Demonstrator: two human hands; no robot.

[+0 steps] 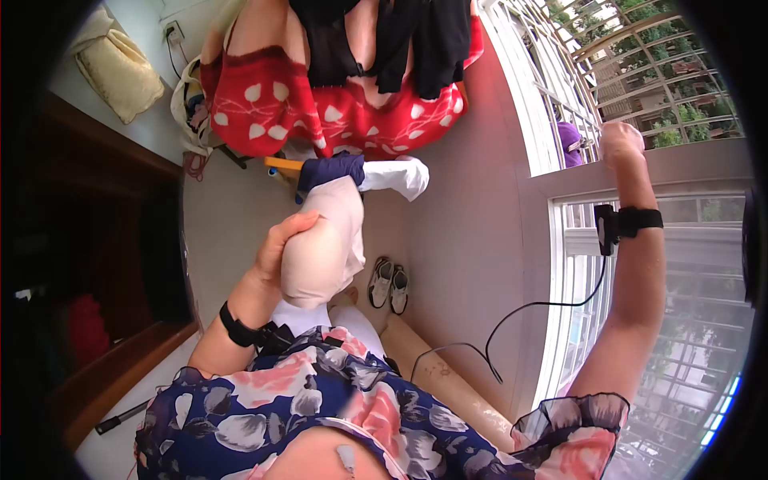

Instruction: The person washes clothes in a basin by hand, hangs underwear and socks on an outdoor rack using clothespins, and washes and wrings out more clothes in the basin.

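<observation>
A pale pinkish-white cloth item (320, 248) hangs in front of my body, rounded at its lower end. My left hand (288, 240) is wrapped round its left side, thumb on top. Just beyond it lie a dark blue cloth (332, 170) and a white cloth (396, 177), beside a yellow bar (284, 164). My right hand (622, 142) is raised far to the right, at the top of the window frame (672, 170) by the metal bars. Its fingers look curled, but what they hold, if anything, is too small to make out.
Black clothes (392, 40) lie over a red patterned blanket (272, 104) ahead. A pair of shoes (388, 286) stands on the floor by the wall. A black cable (512, 312) runs from my right wrist. A purple item (570, 144) is at the window bars.
</observation>
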